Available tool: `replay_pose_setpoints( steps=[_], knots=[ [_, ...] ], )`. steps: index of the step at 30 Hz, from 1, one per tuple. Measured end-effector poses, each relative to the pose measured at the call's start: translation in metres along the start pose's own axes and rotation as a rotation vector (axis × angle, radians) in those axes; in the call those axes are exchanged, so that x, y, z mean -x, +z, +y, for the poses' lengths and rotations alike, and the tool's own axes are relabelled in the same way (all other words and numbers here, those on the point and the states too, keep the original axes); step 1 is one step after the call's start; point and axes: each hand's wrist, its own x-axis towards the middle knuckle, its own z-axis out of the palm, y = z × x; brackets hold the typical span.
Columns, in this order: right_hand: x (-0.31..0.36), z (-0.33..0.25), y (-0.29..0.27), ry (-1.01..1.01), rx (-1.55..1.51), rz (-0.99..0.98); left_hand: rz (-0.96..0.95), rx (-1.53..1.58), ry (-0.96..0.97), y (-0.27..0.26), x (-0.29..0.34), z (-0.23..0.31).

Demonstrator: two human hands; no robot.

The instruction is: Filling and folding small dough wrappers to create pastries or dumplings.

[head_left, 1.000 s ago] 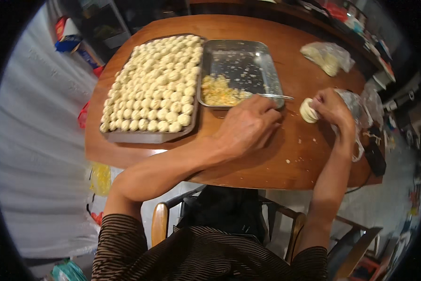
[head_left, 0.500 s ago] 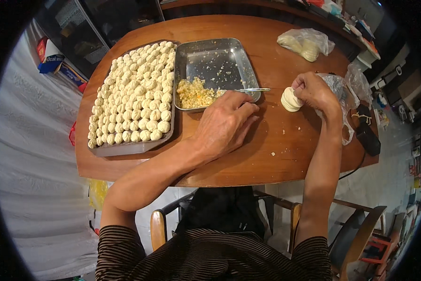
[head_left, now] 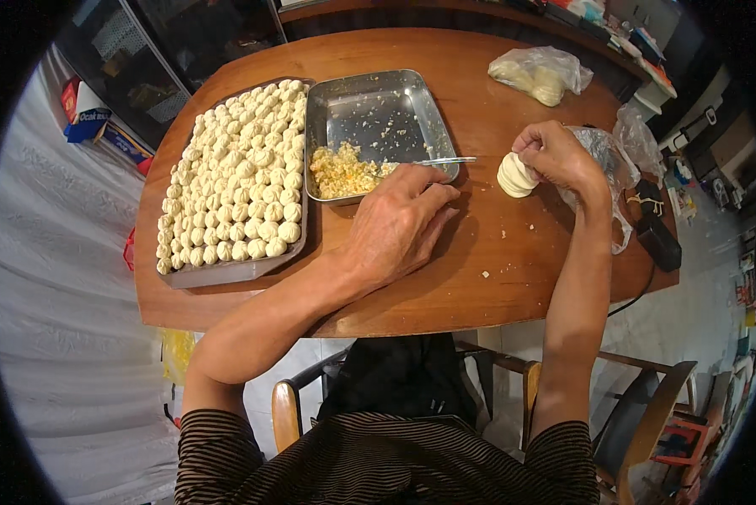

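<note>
My right hand point(head_left: 561, 157) pinches the edge of a round dough wrapper at a small stack of dough wrappers point(head_left: 513, 180) on the table's right side. The stack's pale layers fan apart at the pinched edge. My left hand point(head_left: 399, 220) rests over the table at the near edge of a metal pan point(head_left: 376, 105), with thumb and fingers apart and nothing seen in it. In the pan's near left corner lies crumbly yellow filling point(head_left: 338, 172). A spoon handle point(head_left: 449, 160) crosses the pan's right rim; its bowl end is partly hidden near my left hand.
Left of the pan, a large tray point(head_left: 252, 271) holds rows of small pleated buns point(head_left: 235, 172). A plastic bag with dough point(head_left: 540, 76) lies at the far right. Crumpled clear plastic point(head_left: 601, 156) and a black device with a cord point(head_left: 657, 242) sit beyond my right hand.
My right hand has shifted slightly, and the wrappers' pinched edge now looks more lifted and fanned. The whole view has moved a little. My left hand keeps its place by the pan.
</note>
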Motion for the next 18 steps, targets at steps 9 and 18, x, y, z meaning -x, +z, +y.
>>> replay_pose_setpoints(
  steps=[9, 18],
  knots=[
    [-0.001, -0.001, 0.002, -0.03, -0.03, 0.056, -0.001, 0.009, 0.004, 0.001, 0.0, -0.002],
    [-0.005, 0.009, 0.003, 0.019, 0.124, -0.02, -0.025, 0.009, -0.024, 0.001, 0.001, -0.001]
  ],
)
